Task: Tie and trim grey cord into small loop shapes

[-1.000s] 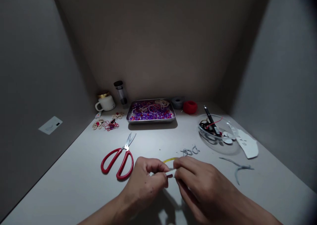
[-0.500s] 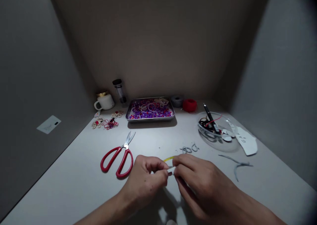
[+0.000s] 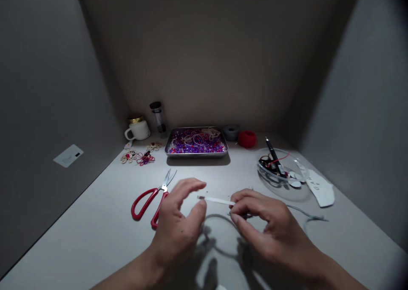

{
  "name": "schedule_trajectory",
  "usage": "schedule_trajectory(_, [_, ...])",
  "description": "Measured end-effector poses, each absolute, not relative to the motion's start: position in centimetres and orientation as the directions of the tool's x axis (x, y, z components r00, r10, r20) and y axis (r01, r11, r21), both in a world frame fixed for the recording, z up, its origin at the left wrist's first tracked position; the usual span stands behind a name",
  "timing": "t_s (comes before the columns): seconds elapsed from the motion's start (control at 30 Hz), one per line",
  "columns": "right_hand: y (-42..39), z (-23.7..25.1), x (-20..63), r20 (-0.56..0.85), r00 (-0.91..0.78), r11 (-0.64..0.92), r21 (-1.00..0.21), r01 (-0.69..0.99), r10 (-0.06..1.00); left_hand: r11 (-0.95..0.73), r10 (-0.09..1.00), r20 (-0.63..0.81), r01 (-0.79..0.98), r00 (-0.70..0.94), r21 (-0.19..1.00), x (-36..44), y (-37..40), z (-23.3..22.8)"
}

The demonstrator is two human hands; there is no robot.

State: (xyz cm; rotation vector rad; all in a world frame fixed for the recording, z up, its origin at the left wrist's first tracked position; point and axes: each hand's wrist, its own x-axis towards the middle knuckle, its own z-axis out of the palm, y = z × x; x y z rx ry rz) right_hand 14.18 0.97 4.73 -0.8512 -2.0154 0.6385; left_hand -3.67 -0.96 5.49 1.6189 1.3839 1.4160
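A narrow white strip with a metal tip, the end of a soft tape measure, stretches out between my hands above the table. Its right part is pinched between the thumb and fingers of my right hand. My left hand has its thumb and fingers apart around the metal tip, holding nothing. Behind my left hand lie red-handled scissors, blades partly spread and one handle partly covered. Grey cord pieces lie to the right of my right hand. A curved shadow of the tape falls on the table below.
A metal tray of purple and red beads stands at the back. Beside it are grey yarn and red yarn. A clear bowl with a pen is at right, a mug and cord flowers at left.
My left hand has let go of the strip and spread its fingers. The right hand has drawn slightly right, still pinching the tape, so more of its white side shows. The view has shifted slightly.
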Motion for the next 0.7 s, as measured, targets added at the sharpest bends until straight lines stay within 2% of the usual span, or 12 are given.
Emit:
schedule_trajectory(0.07, [1.1,4.5,14.0,0.529,-0.319,0.616,-0.714,0.334,0.786,-0.447,0.827,0.535,0.376,-0.171,0.812,-3.8,-1.1,5.5])
schedule_trajectory(0.1, [1.1,4.3,13.8,0.542,-0.28,0.61,-0.717,0.338,0.792,-0.463,0.82,0.549,0.375,-0.164,0.803,-3.8,-1.2,5.4])
schedule_trajectory(0.2, [0.7,3.7,13.0,0.588,-0.248,0.637,-0.696,0.331,0.77,-0.338,0.929,0.369,0.327,-0.034,0.883,-3.2,-1.4,5.3])
schedule_trajectory(0.3, [-0.1,2.9,12.2,0.633,-0.314,0.706,-0.647,0.287,0.708,-0.193,0.981,0.19,0.219,0.038,0.956,-2.6,-1.6,5.3])
schedule_trajectory(0.47, [-0.8,3.1,12.3,0.592,-0.485,0.747,-0.624,0.229,0.644,-0.047,0.996,0.045,0.032,0.078,0.998,-3.0,-1.5,5.5])
schedule_trajectory(0.57, [-0.7,4.1,13.2,0.582,-0.468,0.737,-0.613,0.283,0.664,0.054,0.982,-0.042,-0.062,0.186,0.997,-3.5,-1.5,5.5])
schedule_trajectory(0.7, [-0.3,4.5,13.7,0.596,-0.434,0.732,-0.617,0.289,0.675,0.057,0.961,-0.04,-0.057,0.274,0.997,-3.6,-1.7,5.2])
